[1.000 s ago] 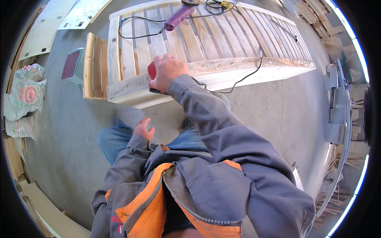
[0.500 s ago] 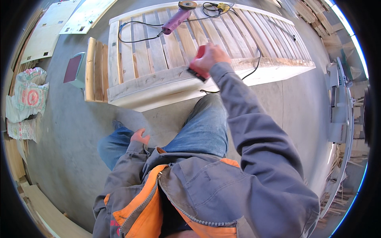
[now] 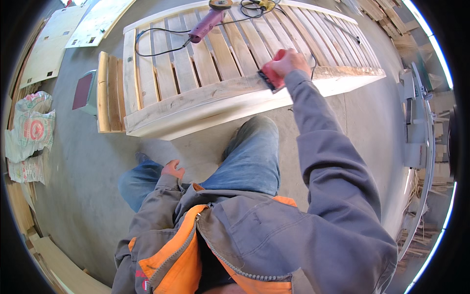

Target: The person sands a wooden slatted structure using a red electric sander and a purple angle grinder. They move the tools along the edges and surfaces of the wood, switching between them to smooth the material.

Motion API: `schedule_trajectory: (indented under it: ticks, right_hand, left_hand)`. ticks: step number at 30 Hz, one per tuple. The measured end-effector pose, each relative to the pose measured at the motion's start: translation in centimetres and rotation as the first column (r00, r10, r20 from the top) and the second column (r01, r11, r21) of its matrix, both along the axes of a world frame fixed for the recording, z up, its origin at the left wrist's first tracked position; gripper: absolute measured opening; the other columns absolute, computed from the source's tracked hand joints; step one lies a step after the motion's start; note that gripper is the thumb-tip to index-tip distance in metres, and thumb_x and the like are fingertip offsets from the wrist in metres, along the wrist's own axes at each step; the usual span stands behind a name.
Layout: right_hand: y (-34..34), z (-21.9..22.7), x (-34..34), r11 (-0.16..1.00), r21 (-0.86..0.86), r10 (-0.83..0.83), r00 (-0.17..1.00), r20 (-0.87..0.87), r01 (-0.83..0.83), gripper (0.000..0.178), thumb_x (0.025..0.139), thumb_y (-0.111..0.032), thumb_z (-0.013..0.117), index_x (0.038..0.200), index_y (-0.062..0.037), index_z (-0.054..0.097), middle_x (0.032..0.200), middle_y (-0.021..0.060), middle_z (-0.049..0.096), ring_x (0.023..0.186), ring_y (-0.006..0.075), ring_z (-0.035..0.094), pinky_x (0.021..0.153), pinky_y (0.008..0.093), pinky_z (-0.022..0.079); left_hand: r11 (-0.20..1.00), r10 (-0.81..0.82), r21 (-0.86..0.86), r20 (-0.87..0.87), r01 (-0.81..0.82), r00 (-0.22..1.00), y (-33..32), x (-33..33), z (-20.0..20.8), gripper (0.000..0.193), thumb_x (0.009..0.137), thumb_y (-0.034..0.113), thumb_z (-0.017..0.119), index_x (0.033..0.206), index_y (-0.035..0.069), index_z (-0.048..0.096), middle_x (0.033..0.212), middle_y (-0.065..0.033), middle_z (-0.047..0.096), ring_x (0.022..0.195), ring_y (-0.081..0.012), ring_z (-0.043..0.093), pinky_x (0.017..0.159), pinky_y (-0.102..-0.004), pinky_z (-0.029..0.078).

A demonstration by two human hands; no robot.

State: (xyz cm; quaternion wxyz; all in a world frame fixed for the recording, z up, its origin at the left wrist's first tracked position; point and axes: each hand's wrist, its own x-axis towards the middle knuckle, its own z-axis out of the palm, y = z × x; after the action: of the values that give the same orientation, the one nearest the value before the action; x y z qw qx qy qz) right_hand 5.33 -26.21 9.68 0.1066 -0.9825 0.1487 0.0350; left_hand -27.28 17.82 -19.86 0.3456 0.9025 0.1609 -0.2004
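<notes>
My right hand (image 3: 292, 63) is wrapped round a red palm sander (image 3: 275, 73) with a black base. The sander is at the near rail of a slatted wooden frame (image 3: 215, 87), tilted so that its black base faces left. Whether the base touches the wood, I cannot tell. Part of its black cord shows just beyond my hand. My left hand (image 3: 173, 169) rests by my left thigh, holding nothing, its fingers apart. On the slats farther off lies a purple angle grinder (image 3: 207, 25) with a round disc, its black cord looping to the left.
A coiled cord with a yellow plug (image 3: 267, 5) lies at the frame's far side. Left of the frame stand a short wooden piece (image 3: 110, 93) and a grey-green box with a dark red face (image 3: 85, 91). White sacks (image 3: 33, 127) lie farther left. Stacked boards line the right edge.
My right hand has moved the sander to the right along the near rail. The frame and grinder have shifted slightly left in view. My left hand has stayed in place.
</notes>
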Motion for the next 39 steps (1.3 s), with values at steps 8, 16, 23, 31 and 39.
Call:
schedule_trajectory:
  ticks: [8,16,23,31,39]
  right_hand:
    - [11.7,0.1,-4.1,0.967,0.07,0.241,0.968,0.069,-0.245,0.063,0.08,-0.042,0.079,0.127,-0.0029,0.065,0.126,0.0225,0.068,0.117,0.0395,0.071,0.101,0.0457,0.058]
    - [19.7,-0.1,-6.7,0.886,0.122,0.442,0.894,0.067,-0.447,0.061,0.084,-0.043,0.077,0.128,-0.0037,0.062,0.121,0.0221,0.067,0.113,0.0383,0.071,0.094,0.0492,0.059]
    - [18.6,-0.2,-6.2,0.888,0.144,0.431,0.899,0.076,-0.438,0.06,0.084,-0.044,0.076,0.127,-0.0043,0.063,0.125,0.0216,0.066,0.114,0.0393,0.071,0.098,0.0489,0.058]
    - [14.6,0.2,-3.9,0.928,0.039,0.368,0.928,0.052,-0.37,0.067,0.081,-0.047,0.078,0.129,-0.003,0.062,0.125,0.023,0.066,0.112,0.0396,0.072,0.095,0.0467,0.06]
    - [10.8,-1.6,-2.9,0.936,0.181,0.239,0.923,0.302,-0.302,0.065,0.074,-0.042,0.084,0.123,-0.0029,0.064,0.117,0.021,0.069,0.108,0.0376,0.071,0.095,0.0455,0.057]
  left_hand:
    - [1.0,-0.015,-0.02,-0.001,0.015,1.0,-1.1,1.2,-0.9,0.057,0.084,0.03,0.076,0.134,0.004,0.07,0.133,-0.0207,0.072,0.124,-0.0345,0.07,0.106,-0.0433,0.056]
    - [1.0,0.019,0.012,0.077,-0.02,0.997,0.0,-0.3,-0.2,0.057,0.083,0.033,0.079,0.132,0.004,0.071,0.127,-0.0203,0.075,0.117,-0.0344,0.073,0.102,-0.0446,0.057]
    - [0.995,0.098,-0.028,0.077,-0.096,0.992,1.0,-1.7,-1.1,0.058,0.083,0.035,0.08,0.133,0.007,0.072,0.125,-0.0186,0.075,0.115,-0.0346,0.072,0.099,-0.0445,0.058]
    - [0.999,0.043,0.005,0.106,-0.044,0.993,1.3,-1.6,-2.9,0.056,0.082,0.035,0.078,0.132,0.01,0.072,0.126,-0.0184,0.075,0.115,-0.0366,0.072,0.1,-0.0442,0.057]
    - [0.964,-0.008,-0.243,0.384,0.109,0.923,-4.5,2.8,6.3,0.05,0.086,0.024,0.08,0.129,0.001,0.07,0.126,-0.0231,0.073,0.116,-0.0388,0.071,0.099,-0.0432,0.057]
